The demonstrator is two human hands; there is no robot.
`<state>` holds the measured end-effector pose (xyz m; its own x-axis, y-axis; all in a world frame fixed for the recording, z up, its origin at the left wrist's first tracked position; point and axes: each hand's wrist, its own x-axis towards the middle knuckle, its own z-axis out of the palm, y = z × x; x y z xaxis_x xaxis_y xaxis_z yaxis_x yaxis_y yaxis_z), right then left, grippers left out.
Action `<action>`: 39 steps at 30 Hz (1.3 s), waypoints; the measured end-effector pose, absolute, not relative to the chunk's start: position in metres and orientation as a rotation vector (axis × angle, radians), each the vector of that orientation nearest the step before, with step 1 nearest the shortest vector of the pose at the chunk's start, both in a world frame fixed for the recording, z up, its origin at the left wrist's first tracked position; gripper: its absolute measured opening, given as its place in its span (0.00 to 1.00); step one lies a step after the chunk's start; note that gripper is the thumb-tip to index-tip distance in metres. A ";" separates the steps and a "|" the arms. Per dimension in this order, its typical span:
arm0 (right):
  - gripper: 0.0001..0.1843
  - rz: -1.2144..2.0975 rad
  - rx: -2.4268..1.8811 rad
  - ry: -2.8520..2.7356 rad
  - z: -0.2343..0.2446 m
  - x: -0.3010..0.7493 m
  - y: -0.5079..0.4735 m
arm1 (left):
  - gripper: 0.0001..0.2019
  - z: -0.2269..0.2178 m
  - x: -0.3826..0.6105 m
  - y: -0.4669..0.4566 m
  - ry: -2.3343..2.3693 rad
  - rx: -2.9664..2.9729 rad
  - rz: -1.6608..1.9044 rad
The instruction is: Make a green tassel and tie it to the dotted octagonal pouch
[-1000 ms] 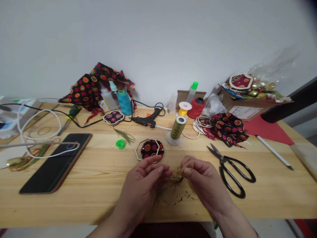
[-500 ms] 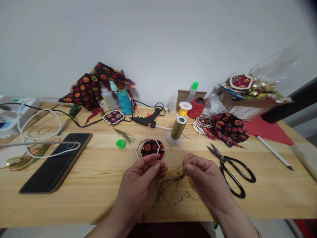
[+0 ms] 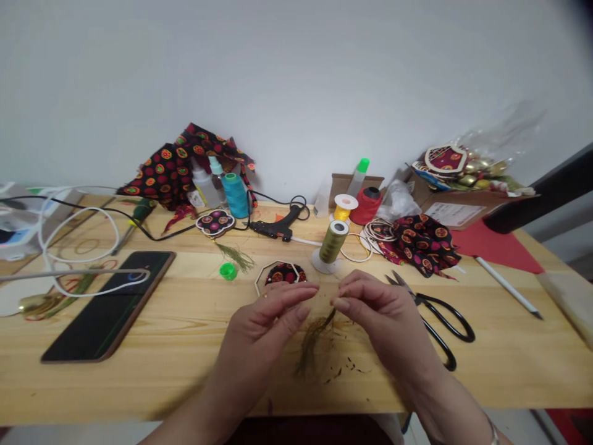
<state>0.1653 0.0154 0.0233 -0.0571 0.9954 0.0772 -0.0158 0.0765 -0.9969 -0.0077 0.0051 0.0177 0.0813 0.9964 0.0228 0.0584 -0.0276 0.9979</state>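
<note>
Between thumb and fingers, my right hand (image 3: 377, 315) pinches the top of an olive-green thread tassel (image 3: 317, 340), whose loose strands hang down to the left. My left hand (image 3: 271, 327) is beside it with fingers stretched and thumb apart, holding nothing that I can see. Just beyond my left fingers lie a pale octagonal frame (image 3: 257, 279) and a round of patterned dark fabric (image 3: 280, 273), partly covered by the hand. An olive thread spool (image 3: 333, 242) stands behind my right hand. Black-handled scissors (image 3: 447, 315) lie to the right, partly hidden by that hand.
A phone (image 3: 109, 309) and a white cable (image 3: 78, 293) lie at the left. Along the back are a glue gun (image 3: 278, 227), a blue thread cone (image 3: 236, 196), a red thread cone (image 3: 365, 207) and patterned cloth (image 3: 171, 167). A white pencil (image 3: 507, 286) lies at the right.
My left fingers have straightened and parted from the thumb. The tassel, still pinched in my right hand, has shifted slightly left and hangs more steeply. The view has shifted a little.
</note>
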 end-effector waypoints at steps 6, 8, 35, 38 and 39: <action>0.06 1.104 -1.097 -1.393 0.037 0.158 0.019 | 0.16 0.029 -0.003 0.006 1.006 1.247 1.021; 0.05 1.093 -1.086 -1.396 0.039 0.157 0.018 | 0.15 0.031 -0.002 0.006 1.006 1.208 0.988; 0.23 1.371 -0.824 -1.584 0.021 0.168 0.009 | 0.10 0.031 -0.020 -0.004 0.999 1.459 1.115; 0.41 1.384 -0.754 -1.694 0.014 0.164 -0.001 | 0.12 0.034 -0.022 -0.007 0.943 1.511 1.167; 0.43 1.364 -0.767 -1.705 0.012 0.162 -0.003 | 0.13 0.035 -0.022 -0.008 0.940 1.507 1.173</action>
